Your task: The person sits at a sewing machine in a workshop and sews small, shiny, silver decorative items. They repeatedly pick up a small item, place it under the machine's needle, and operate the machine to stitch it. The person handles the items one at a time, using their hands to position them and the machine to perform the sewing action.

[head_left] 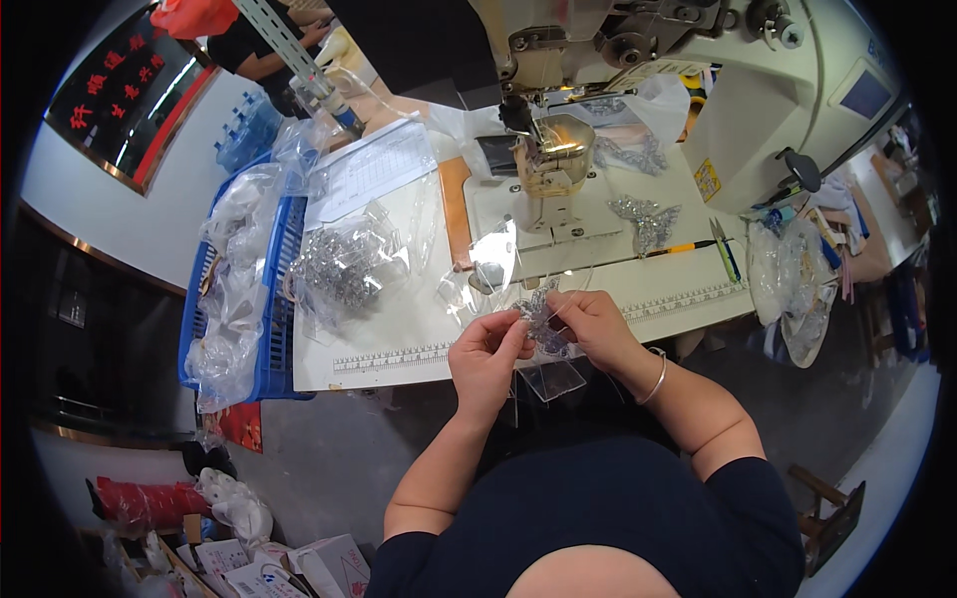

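Observation:
Between my two hands, just in front of the sewing machine [558,189], is a small silvery beaded appliqué [538,317]. My left hand [486,349] pinches its left side with thumb and forefinger. The fingers of my right hand [596,327] close on its right side; a bracelet circles that wrist. Clear plastic pieces [493,254] lie on the machine bed beyond my hands, and another clear sheet [551,381] hangs below them at the table edge. A similar silvery appliqué [646,221] rests right of the needle area.
A heap of silvery beaded pieces in plastic [344,267] covers the table's left part, beside a blue basket [271,289] full of clear bags. A printed ruler [688,297] runs along the front edge. An orange pen [682,248] and green snips [725,251] lie at right.

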A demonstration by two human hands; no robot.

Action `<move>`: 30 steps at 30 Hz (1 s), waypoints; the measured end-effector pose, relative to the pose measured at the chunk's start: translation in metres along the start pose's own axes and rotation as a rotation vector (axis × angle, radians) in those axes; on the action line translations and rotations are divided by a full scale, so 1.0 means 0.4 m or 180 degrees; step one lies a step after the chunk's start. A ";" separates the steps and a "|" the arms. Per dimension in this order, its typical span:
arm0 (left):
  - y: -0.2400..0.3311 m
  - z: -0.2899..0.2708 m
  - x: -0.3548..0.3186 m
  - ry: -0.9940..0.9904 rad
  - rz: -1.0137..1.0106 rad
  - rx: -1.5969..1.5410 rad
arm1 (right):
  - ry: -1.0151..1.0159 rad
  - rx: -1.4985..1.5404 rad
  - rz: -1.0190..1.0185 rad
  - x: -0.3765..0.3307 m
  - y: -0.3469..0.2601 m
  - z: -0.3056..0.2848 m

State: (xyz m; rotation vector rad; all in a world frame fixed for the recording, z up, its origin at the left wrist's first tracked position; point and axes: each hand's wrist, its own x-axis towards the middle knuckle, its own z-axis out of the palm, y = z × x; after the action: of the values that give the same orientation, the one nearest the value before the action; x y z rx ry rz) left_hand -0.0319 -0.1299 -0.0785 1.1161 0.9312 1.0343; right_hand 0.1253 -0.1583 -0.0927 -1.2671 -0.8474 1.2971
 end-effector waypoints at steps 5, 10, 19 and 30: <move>-0.002 -0.001 0.001 -0.0033 0.0027 0.0022 | -0.0083 0.0043 0.0030 0.005 0.015 -0.011; -0.002 -0.002 0.000 -0.0005 -0.0007 0.0035 | -0.0035 -0.0218 -0.0132 -0.009 -0.005 0.000; -0.003 -0.005 0.000 0.0018 0.0018 0.0047 | -0.0079 -0.0220 -0.0230 -0.007 0.005 0.000; -0.010 -0.009 0.002 0.0029 0.0047 0.0045 | -0.0133 -0.0233 -0.0296 -0.006 0.008 0.002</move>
State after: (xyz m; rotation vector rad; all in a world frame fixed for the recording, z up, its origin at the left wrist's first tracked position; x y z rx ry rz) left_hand -0.0345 -0.1288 -0.0832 1.1324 0.9401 1.0468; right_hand 0.1236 -0.1611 -0.0952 -1.2463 -0.9799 1.2318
